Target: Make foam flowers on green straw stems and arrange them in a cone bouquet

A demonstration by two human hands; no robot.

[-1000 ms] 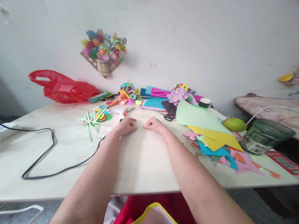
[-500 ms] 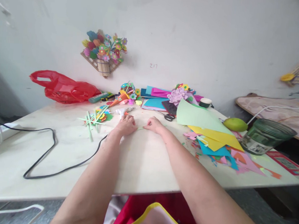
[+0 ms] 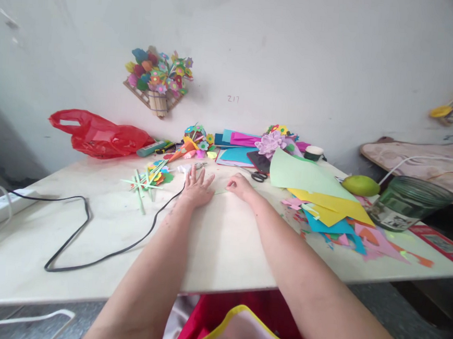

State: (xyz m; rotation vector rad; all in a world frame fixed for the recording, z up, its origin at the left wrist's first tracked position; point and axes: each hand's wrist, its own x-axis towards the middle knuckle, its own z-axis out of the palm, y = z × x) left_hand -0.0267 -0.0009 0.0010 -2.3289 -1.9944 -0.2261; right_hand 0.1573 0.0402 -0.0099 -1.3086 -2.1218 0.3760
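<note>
My left hand (image 3: pixel 198 189) lies flat on the white table with its fingers spread, just in front of a white glue gun (image 3: pixel 184 169) that it partly covers. A thin pale green paper strip (image 3: pixel 220 192) runs between my two hands, its left end going under the left palm. My right hand (image 3: pixel 240 186) pinches the strip near its other end, fingers curled together. Left of my hands, several light green paper sticks (image 3: pixel 140 191) lie crossed beside colourful paper flowers (image 3: pixel 165 177). Black-handled scissors (image 3: pixel 259 177) rest beyond my right hand.
A black cord (image 3: pixel 102 258) loops across the table's left side. A red plastic bag (image 3: pixel 103 136) sits at the back left. Light green paper (image 3: pixel 304 175), yellow sheets and scraps lie on the right, near a green fruit (image 3: pixel 360 186) and a glass jar (image 3: pixel 412 202).
My left hand has opened from a curled pinch and flattened on the table with fingers spread. My right hand stays pinched at the strip. The view has shifted slightly.
</note>
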